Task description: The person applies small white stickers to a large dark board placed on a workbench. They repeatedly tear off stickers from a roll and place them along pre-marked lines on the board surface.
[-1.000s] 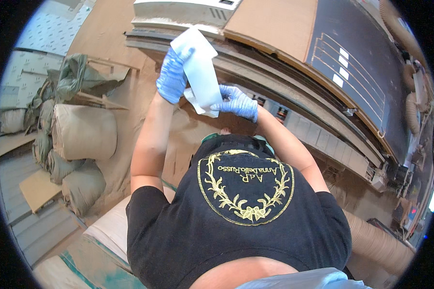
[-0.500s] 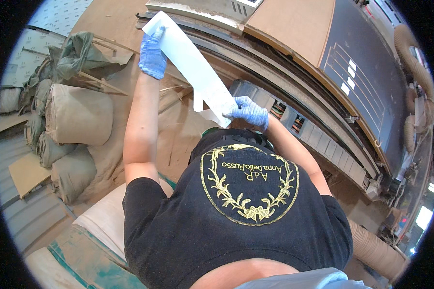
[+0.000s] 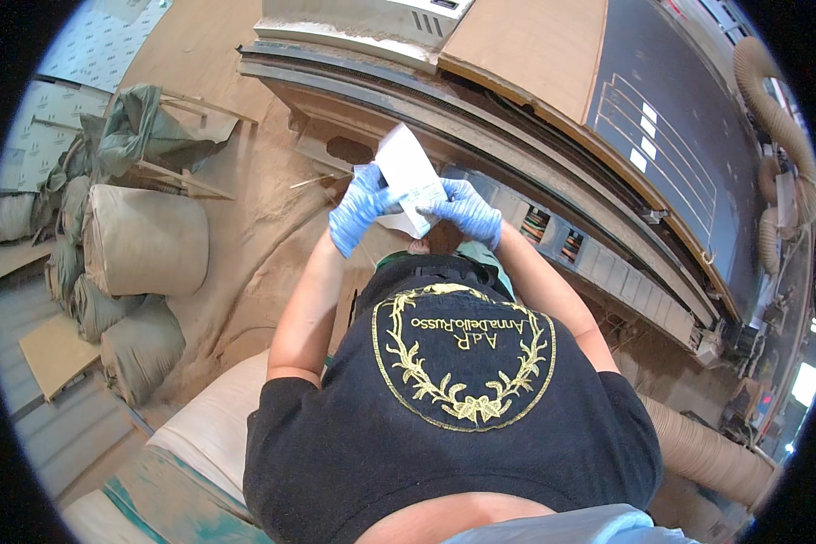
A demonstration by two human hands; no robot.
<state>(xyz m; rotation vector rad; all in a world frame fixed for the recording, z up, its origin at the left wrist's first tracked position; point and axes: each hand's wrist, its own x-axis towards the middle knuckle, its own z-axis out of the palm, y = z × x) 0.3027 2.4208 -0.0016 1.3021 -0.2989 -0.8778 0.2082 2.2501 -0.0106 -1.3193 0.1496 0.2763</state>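
Observation:
A strip of white paper (image 3: 410, 168) with faint print is held up in front of my body, its upper part bent or folded over. My left hand (image 3: 361, 208), in a blue knit glove, closes on the paper's left edge. On the other side, my right hand (image 3: 469, 214), gloved the same way, pinches the lower right corner. Both hands are close together, with the paper between them. A loose bit of the paper hangs under the left fingers; the lower end is partly hidden.
A long machine bed (image 3: 354, 77) runs diagonally ahead, carrying a brown board (image 3: 535, 54) and a dark panel (image 3: 689, 118) with small white rectangles. Stuffed sacks (image 3: 145, 240) and a wooden frame (image 3: 186, 181) stand left. A ribbed hose (image 3: 707, 444) lies right.
My left hand has come down and right from the strip's far end to beside my right hand. The stretched-out paper now looks shorter and folded. My right hand has barely moved.

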